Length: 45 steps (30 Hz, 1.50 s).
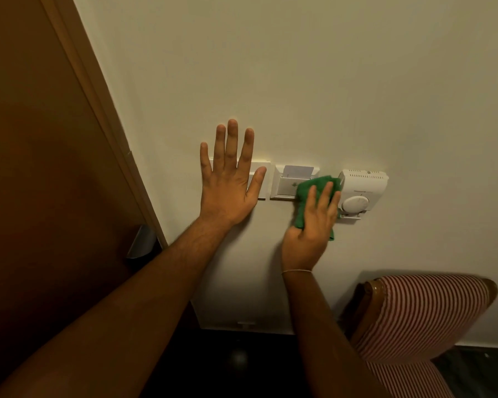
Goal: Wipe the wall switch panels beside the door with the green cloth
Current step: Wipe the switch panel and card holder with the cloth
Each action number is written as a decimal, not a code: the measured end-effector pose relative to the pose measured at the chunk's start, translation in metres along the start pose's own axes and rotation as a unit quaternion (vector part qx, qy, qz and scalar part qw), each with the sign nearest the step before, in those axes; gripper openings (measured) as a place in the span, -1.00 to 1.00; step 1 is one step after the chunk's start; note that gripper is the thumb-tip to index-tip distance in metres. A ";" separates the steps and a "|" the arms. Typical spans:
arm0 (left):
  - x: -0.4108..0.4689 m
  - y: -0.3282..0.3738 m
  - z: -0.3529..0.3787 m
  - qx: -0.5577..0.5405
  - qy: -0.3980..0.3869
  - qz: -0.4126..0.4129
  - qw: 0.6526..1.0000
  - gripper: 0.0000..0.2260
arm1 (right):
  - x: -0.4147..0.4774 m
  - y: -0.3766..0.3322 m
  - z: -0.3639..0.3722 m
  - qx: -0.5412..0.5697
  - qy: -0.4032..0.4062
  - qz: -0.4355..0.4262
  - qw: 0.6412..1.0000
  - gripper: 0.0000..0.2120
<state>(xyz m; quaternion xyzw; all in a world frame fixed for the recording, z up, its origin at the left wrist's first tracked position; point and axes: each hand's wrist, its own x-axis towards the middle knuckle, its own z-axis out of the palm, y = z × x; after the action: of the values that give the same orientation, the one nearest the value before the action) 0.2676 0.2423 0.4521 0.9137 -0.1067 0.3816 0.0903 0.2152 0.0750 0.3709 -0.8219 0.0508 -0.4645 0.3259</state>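
My left hand (227, 182) lies flat on the wall with fingers spread, covering most of the left switch panel (263, 182). The middle panel is a white key-card holder (288, 183) with a card standing in its slot. My right hand (311, 225) presses the green cloth (308, 191) against the wall over that holder's lower right corner, between it and the white thermostat (362, 188) with its round dial. Part of the cloth hangs under my palm.
The brown door (41, 168) with its frame and a metal handle (141, 241) stands at the left. A striped upholstered chair (420, 317) sits low at the right, close to the wall. A low white outlet plate (246, 324) shows near the dark floor.
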 end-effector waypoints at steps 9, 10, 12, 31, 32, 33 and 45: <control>-0.001 0.002 0.004 -0.005 0.020 0.004 1.000 -0.30 | -0.014 -0.039 0.021 0.004 -0.061 -0.065 0.996 -0.13; -0.001 0.002 0.006 -0.003 0.023 0.002 1.000 -0.29 | -0.015 -0.044 0.024 0.011 -0.067 -0.074 0.995 -0.18; -0.001 0.001 0.008 0.001 0.027 -0.002 1.000 -0.27 | -0.014 -0.047 0.025 0.026 -0.073 -0.081 0.994 -0.26; 0.001 0.003 0.008 -0.005 0.017 -0.006 1.000 -0.28 | -0.015 0.020 0.002 0.009 -0.063 -0.024 0.998 -0.11; 0.001 0.003 0.008 -0.005 0.017 -0.008 1.000 -0.26 | -0.017 0.018 0.003 0.007 -0.065 -0.023 0.998 -0.10; 0.001 0.003 0.007 -0.007 0.017 -0.009 1.000 -0.26 | -0.019 0.013 0.005 0.003 -0.070 -0.023 0.997 -0.09; -0.002 0.006 0.006 -0.022 -0.013 -0.013 1.000 -0.30 | -0.023 -0.031 0.014 0.004 -0.118 -0.080 0.990 -0.28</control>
<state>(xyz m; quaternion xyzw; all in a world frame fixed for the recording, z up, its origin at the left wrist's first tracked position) 0.2690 0.2348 0.4473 0.9176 -0.1044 0.3661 0.1142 0.2065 0.1152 0.3675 -0.8712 -0.0558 -0.3887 0.2947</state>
